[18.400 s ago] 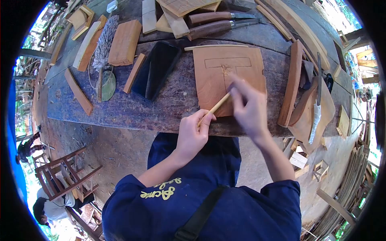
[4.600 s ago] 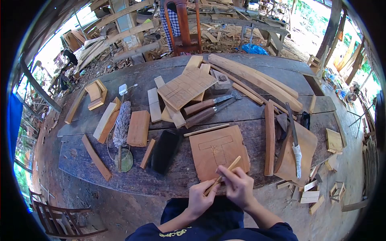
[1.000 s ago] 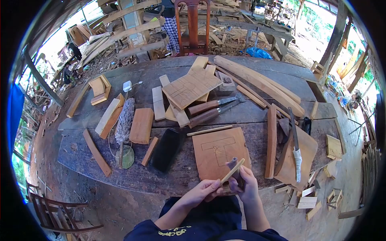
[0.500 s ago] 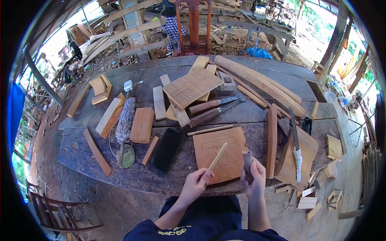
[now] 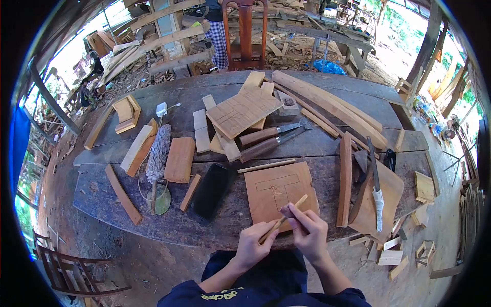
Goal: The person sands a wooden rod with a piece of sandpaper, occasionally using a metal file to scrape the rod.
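A thin light wooden stick (image 5: 300,201) slants up to the right, its lower part gripped by my left hand (image 5: 257,239). My right hand (image 5: 309,231) pinches a small dark piece (image 5: 285,210), which looks like sandpaper, against the stick. Both hands are close together above the near edge of a square wooden board (image 5: 281,180). Carved or drawn on that board is a T-like outline. Another thin stick (image 5: 267,166) lies along the board's far edge.
The dark table (image 5: 215,235) holds a black phone-like slab (image 5: 211,190), wood blocks (image 5: 180,159), a feather duster (image 5: 160,151), chisels (image 5: 266,148), a carved panel (image 5: 245,110) and long wooden pieces (image 5: 327,105). Beyond, a person (image 5: 217,38) stands near a tall chair (image 5: 246,36).
My right hand has moved left and brought the dark piece against the stick. The stick has tilted further right in my left hand. The person behind the table has shifted slightly.
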The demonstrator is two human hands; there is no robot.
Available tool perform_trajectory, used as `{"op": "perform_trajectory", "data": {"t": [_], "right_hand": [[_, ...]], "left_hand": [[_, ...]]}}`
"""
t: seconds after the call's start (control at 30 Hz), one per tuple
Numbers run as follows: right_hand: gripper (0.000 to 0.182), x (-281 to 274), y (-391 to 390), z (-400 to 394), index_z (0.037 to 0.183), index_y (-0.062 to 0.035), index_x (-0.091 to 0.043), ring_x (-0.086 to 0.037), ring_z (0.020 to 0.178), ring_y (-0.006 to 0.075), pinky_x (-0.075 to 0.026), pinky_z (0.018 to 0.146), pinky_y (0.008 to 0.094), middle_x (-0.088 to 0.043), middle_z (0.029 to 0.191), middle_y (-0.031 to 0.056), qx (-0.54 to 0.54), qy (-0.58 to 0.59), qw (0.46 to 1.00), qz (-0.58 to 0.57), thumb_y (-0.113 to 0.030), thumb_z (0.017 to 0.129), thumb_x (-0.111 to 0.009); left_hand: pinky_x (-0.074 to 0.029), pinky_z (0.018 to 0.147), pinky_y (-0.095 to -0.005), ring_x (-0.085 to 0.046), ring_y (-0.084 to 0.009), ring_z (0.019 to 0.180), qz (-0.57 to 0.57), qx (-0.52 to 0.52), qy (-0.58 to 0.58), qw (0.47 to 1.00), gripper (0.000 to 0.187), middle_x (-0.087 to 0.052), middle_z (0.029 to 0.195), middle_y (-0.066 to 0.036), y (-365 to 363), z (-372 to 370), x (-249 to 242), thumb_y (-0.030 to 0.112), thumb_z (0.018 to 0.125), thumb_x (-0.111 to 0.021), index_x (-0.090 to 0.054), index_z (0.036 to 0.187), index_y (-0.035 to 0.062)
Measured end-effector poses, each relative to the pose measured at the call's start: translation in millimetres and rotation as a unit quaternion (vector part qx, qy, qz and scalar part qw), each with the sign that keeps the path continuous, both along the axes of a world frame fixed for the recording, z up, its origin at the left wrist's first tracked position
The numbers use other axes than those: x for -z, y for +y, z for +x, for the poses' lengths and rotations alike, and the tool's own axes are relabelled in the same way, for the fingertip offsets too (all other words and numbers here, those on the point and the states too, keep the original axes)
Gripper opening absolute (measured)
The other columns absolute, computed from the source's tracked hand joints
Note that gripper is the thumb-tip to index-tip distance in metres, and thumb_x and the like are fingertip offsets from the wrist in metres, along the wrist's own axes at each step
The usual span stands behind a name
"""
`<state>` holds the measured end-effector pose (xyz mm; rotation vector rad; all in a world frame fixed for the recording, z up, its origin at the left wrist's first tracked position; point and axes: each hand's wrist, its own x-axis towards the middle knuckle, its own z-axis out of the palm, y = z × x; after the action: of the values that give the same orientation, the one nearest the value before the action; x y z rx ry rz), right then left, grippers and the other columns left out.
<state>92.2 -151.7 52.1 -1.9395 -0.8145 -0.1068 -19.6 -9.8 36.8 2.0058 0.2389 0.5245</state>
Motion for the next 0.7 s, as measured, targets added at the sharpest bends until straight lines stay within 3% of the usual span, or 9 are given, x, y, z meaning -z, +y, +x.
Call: {"op": "perform_trajectory", "data": {"t": [0.1,0.17,0.2,0.33,0.43,0.47,0.57,0.6,0.7], "right_hand": [[0.036,1.4,0.1,14.5,0.124,-0.0072,-0.070,-0.058,0.060,0.0183,-0.047,0.058,0.0304,-0.061,0.073,0.0095,0.015,-0.032,0.998,0.058,-0.001,0.089,-0.069],[0.036,-8.1,-2.6,16.1,0.125,0.0012,-0.067,-0.065,0.073,0.0191,-0.049,0.067,0.0267,-0.074,0.096,0.0131,0.113,0.068,0.991,0.020,0.005,0.089,-0.065],[0.035,-6.1,5.9,13.3,0.124,-0.0057,-0.069,-0.063,0.064,0.0207,-0.051,0.063,0.0314,-0.066,0.079,0.0114,0.103,-0.025,0.991,0.084,0.000,0.090,-0.067],[0.035,-9.4,-3.2,-10.4,0.125,-0.0005,-0.067,-0.067,0.072,0.0205,-0.053,0.067,0.0311,-0.071,0.088,0.0099,-0.019,0.011,0.999,-0.047,0.002,0.090,-0.065],[0.034,-8.9,0.4,13.7,0.124,-0.0015,-0.067,-0.068,0.075,0.0214,-0.053,0.069,0.0312,-0.072,0.091,0.0102,0.042,-0.008,0.997,0.059,0.001,0.090,-0.065],[0.034,-6.4,4.0,13.8,0.123,-0.0025,-0.068,-0.068,0.074,0.0222,-0.053,0.068,0.0321,-0.072,0.088,0.0109,0.075,0.064,0.988,0.120,0.002,0.089,-0.065],[0.035,-10.6,10.2,-3.5,0.123,-0.0032,-0.069,-0.068,0.074,0.0221,-0.053,0.068,0.0322,-0.072,0.086,0.0115,0.026,-0.035,0.996,0.078,0.003,0.089,-0.064],[0.037,-11.8,5.5,-17.1,0.123,-0.0042,-0.069,-0.068,0.076,0.0220,-0.054,0.070,0.0316,-0.072,0.089,0.0125,-0.015,0.004,1.000,0.005,0.005,0.088,-0.064],[0.039,-8.8,4.7,-11.3,0.125,-0.0052,-0.068,-0.069,0.077,0.0221,-0.054,0.072,0.0319,-0.073,0.091,0.0125,-0.025,0.011,0.999,0.029,0.005,0.088,-0.063]], "left_hand": [[-0.047,0.059,-0.0332,-0.060,-0.0245,0.061,0.022,-0.001,-0.021,1.000,0.024,-0.061,0.073,-0.014,-0.1,-2.4,-1.2,0.005,0.087,-0.072,-0.071,0.110,-0.0020],[-0.047,0.060,-0.0331,-0.060,-0.0234,0.061,0.019,-0.002,-0.026,0.999,0.024,-0.061,0.072,-0.013,-3.4,-1.9,-6.2,0.004,0.085,-0.073,-0.072,0.108,-0.0016],[-0.047,0.060,-0.0331,-0.060,-0.0234,0.061,0.020,-0.002,-0.028,0.999,0.024,-0.061,0.072,-0.013,-3.5,-1.6,-5.0,0.004,0.085,-0.073,-0.072,0.108,-0.0016],[-0.047,0.059,-0.0321,-0.060,-0.0220,0.062,0.000,-0.012,-0.030,0.999,0.024,-0.062,0.072,-0.013,-2.2,-1.9,2.3,0.003,0.086,-0.073,-0.072,0.109,-0.0023],[-0.046,0.058,-0.0338,-0.059,-0.0236,0.061,-0.003,-0.003,-0.028,1.000,0.024,-0.061,0.072,-0.013,-5.2,-0.5,0.2,0.004,0.086,-0.072,-0.071,0.109,-0.0027],[-0.046,0.057,-0.0359,-0.057,-0.0256,0.060,-0.005,0.003,-0.036,0.999,0.024,-0.060,0.072,-0.014,-7.0,-0.1,-1.9,0.004,0.086,-0.072,-0.071,0.109,-0.0028],[-0.046,0.057,-0.0355,-0.058,-0.0256,0.061,-0.009,-0.003,-0.030,1.000,0.023,-0.060,0.072,-0.014,-7.7,1.1,-7.5,0.004,0.087,-0.071,-0.070,0.109,-0.0028],[-0.046,0.057,-0.0355,-0.058,-0.0256,0.061,-0.007,-0.003,-0.030,1.000,0.023,-0.060,0.072,-0.014,-5.9,2.9,-4.7,0.004,0.087,-0.071,-0.070,0.109,-0.0028],[-0.046,0.057,-0.0348,-0.058,-0.0260,0.061,-0.002,-0.004,-0.093,0.996,0.022,-0.060,0.072,-0.014,-1.4,6.2,1.3,0.005,0.088,-0.071,-0.070,0.109,-0.0027]]}}
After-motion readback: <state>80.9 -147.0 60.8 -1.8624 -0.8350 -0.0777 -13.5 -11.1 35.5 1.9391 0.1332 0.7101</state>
